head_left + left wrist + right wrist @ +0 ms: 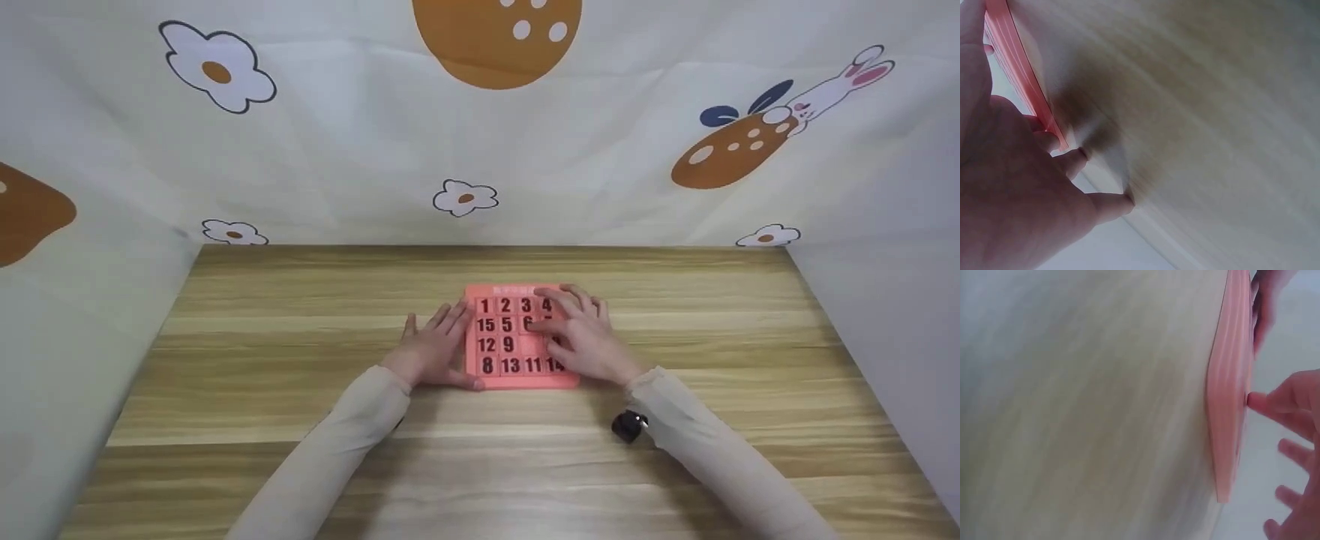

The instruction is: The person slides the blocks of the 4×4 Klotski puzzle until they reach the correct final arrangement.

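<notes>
My pink number-puzzle tray [525, 382] holds numbered tiles [507, 325] around a gap [530, 345], lying on the surface [300, 337] between my left hand [435, 350], straight-fingered against its left edge, and my right hand [591, 343], loosely spread, touching its right part.

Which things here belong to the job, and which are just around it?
Part of the job:
- puzzle, pink, numbered
- left hand, at the puzzle's left edge
- right hand, fingertip touching the puzzle's face

Just around it:
- table, under the puzzle
- backdrop, printed
- black device, by the right wrist
</notes>
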Available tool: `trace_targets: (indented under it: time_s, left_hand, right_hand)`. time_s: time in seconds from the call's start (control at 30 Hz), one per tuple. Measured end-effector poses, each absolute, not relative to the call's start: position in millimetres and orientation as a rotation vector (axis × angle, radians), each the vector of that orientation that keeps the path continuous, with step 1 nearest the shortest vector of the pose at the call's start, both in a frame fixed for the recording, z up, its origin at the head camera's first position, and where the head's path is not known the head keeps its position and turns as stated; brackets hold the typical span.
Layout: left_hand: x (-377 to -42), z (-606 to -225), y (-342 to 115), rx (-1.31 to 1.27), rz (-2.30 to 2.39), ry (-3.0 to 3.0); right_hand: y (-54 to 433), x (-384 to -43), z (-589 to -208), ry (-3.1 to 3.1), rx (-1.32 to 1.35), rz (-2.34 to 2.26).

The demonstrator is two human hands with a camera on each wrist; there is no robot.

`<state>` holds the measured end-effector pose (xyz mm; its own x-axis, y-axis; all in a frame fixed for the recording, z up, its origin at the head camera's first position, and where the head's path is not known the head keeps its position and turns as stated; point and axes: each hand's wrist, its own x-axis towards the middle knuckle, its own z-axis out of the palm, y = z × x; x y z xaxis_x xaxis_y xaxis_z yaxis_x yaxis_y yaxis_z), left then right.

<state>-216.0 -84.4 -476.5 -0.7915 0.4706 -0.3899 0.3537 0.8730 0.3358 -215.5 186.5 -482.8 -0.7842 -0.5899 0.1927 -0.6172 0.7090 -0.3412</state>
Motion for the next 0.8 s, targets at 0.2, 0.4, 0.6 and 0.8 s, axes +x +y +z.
trace_targets:
  time_s: [0.2,0.4,0.6,0.8]
  left_hand:
    - [-217,-476,-84,0.609,0.323,2.575]
    - [-217,-476,-85,0.621,0.315,2.583]
    - [-215,-475,-85,0.634,0.336,2.590]
    - [-214,-473,-86,0.642,0.338,2.593]
  right_hand:
    - [177,-209,-483,-2.826,1.270,0.620]
    - [176,-207,-481,-2.790,1.205,0.606]
    - [167,-205,-480,-2.792,1.205,0.525]
    - [148,-200,-481,-2.912,1.249,0.466]
